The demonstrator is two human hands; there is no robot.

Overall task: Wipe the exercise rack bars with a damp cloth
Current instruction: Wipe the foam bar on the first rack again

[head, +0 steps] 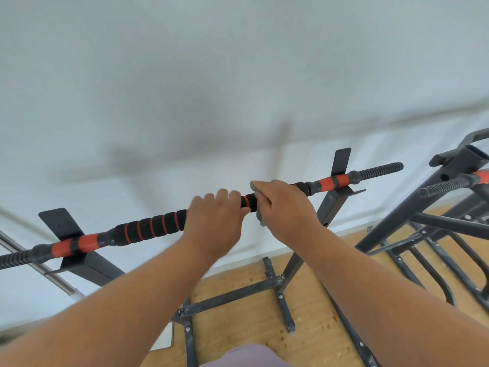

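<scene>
Head cam, looking fwd and down, close over bar (153, 227), wall behind

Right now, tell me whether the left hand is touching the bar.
Touching. The head view shows the left hand with its fingers curled over the padded bar, no gap visible.

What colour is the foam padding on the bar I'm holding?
The ribbed foam grip on the bar is black with thin red-orange rings, clearest in the head view.

No readable text (labels, brands, numbers) anywhere.
</scene>
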